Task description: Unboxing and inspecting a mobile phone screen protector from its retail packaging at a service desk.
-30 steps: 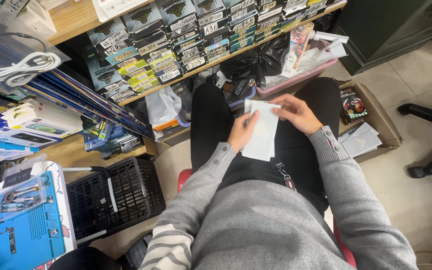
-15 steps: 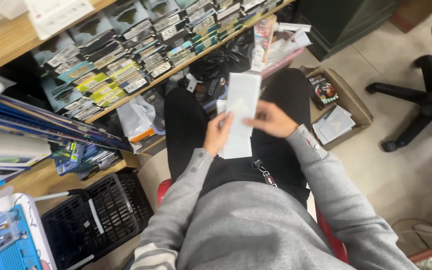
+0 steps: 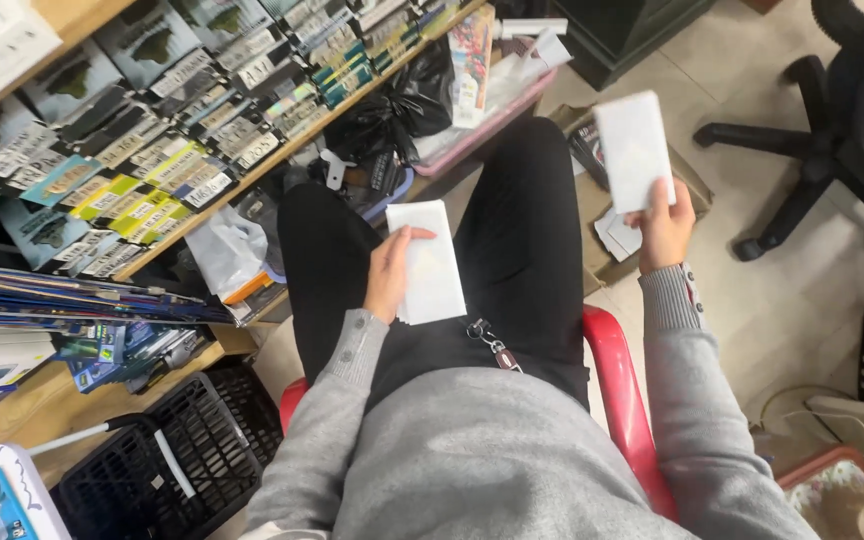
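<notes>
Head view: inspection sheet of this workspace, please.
Surface: lap in black trousers, on a red chair.
Job's things: white flat packet stack on lap; single white flat packet raised.
Clutter: black plastic basket, cardboard box, black plastic bag.
Grippers: left hand rests on the stack; right hand grips the raised packet.
Cables: thin cords on floor at right.
Surroundings: wooden shelf of carded packs, black office chair.
</notes>
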